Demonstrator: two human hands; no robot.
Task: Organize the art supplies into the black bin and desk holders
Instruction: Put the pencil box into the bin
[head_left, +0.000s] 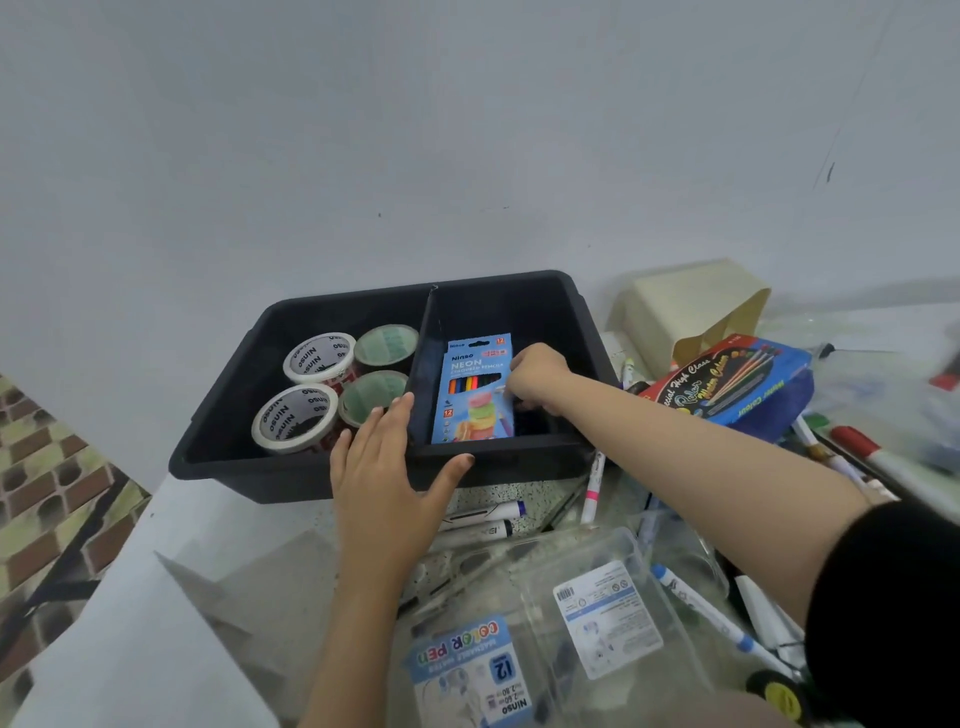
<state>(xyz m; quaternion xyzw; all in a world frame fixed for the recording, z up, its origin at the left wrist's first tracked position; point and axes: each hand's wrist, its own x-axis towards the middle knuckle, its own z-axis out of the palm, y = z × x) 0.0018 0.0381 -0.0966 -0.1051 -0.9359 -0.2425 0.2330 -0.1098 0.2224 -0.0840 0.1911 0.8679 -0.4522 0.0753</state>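
A black bin (249, 364) with a centre divider stands on the table against the wall. Its left half holds several tape rolls (296, 418). In the right half a blue box of neon coloured pencils (475, 389) leans on the divider. My right hand (537, 374) reaches into that half, its curled fingers on the box's right edge. My left hand (387, 467) lies flat over the bin's front rim, fingers straight, thumb along the rim.
A watercolour box (727, 387) and a cream holder (685, 312) lie right of the bin. Loose markers (592, 486), a red marker (857, 441) and clear plastic packs (597, 618), one labelled Color Pen (467, 660), crowd the table in front. The table's left edge drops to a tiled floor.
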